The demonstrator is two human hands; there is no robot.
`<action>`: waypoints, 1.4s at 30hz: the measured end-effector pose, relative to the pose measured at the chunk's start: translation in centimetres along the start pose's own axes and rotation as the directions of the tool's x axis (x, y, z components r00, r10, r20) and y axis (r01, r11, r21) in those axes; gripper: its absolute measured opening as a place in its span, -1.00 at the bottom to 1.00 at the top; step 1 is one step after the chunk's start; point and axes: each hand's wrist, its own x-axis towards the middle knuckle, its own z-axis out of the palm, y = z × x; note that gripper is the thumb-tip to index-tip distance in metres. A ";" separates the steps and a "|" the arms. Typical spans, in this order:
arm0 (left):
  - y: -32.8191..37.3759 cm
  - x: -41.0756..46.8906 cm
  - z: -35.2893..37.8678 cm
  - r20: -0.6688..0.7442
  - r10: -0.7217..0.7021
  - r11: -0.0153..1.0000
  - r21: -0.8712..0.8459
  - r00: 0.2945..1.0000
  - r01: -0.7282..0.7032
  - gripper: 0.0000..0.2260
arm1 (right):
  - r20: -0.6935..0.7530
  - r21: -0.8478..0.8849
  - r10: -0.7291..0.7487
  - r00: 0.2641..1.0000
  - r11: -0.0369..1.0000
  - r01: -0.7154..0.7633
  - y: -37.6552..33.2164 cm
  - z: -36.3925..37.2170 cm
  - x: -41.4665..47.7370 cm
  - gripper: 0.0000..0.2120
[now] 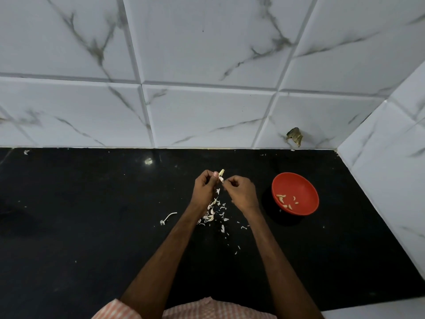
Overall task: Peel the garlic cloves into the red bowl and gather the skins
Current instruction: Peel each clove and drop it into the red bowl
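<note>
Garlic cloves (281, 198), several pale and peeled, lie in the round red plastic bowl (299, 187), while left hand (205, 187) and right hand (241, 192) pinch another small clove (221, 173), seemingly half-skinned, above white papery skins (212, 212) scattered ungathered on the black stone countertop (92, 203).

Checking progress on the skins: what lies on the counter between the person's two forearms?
Head view: loose garlic skins, scattered not heaped, on the black countertop between left forearm and right forearm; nothing else.

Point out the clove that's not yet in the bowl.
The clove pinched in the left hand, above the counter, skin partly on; the other cloves lie peeled in the red bowl.
</note>
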 end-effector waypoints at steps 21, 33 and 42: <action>2.5 -0.1 0.1 0.173 0.110 0.994 -0.004 0.979 -0.110 -0.82 | 0.203 0.810 0.106 0.973 0.540 -0.228 -2.4 -0.4 -0.4 -0.88; 2.1 0.0 0.0 0.186 0.101 0.994 0.023 0.977 -0.107 -0.78 | 0.229 0.862 0.234 0.945 0.402 -0.308 -2.7 0.6 -0.6 -0.90; 1.8 0.7 0.0 0.189 0.190 0.948 0.220 0.963 -0.230 -0.85 | 0.171 0.888 0.300 0.939 0.367 -0.279 -2.7 0.9 -0.5 -0.92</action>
